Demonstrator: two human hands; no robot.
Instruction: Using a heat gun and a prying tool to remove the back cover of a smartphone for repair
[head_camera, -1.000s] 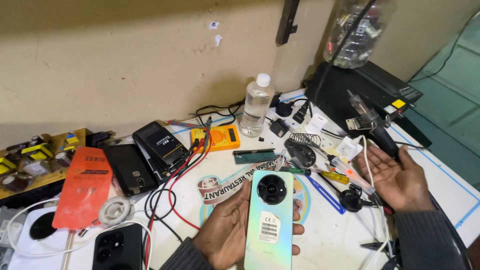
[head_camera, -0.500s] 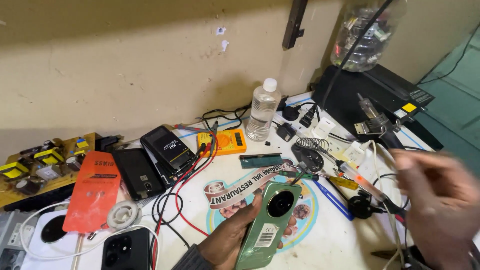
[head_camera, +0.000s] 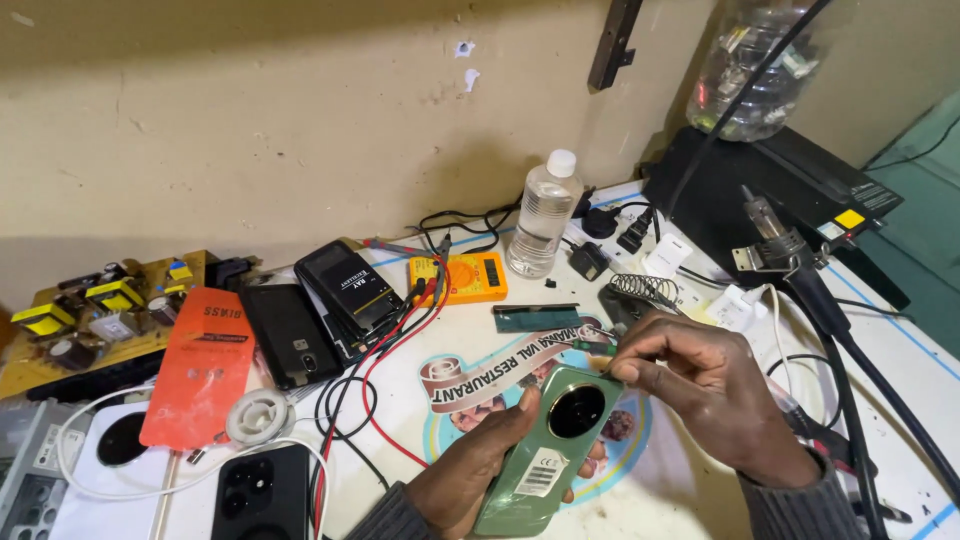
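On the far left of the table (head_camera: 690, 490) lies a tan circuit board (head_camera: 90, 320) with yellow-topped parts, then an orange flat pouch (head_camera: 200, 365) and a small white spool (head_camera: 260, 415). Three dark phones lie near these: one beside the pouch (head_camera: 290, 335), one angled next to it (head_camera: 350, 285), and one at the lower edge (head_camera: 262, 493). Red and black leads run to one yellow multimeter (head_camera: 470, 275).

Low in the middle, the left hand (head_camera: 470, 475) is curled around a green phone (head_camera: 550, 445), gripping it from below with the thumb on its left edge. The phone is held back-up and tilted, just above the table's round printed sticker; it has a large round black camera ring near its top and a white label lower down. The right hand (head_camera: 705, 390) is closed with fingertips pinched together at the phone's upper corner; whether it pinches anything is too small to tell.

One clear plastic bottle (head_camera: 543, 215) with a white cap stands upright behind, holding clear liquid. Far right, a large clear jar (head_camera: 755, 70) on a black box (head_camera: 790, 195) holds mixed small items.
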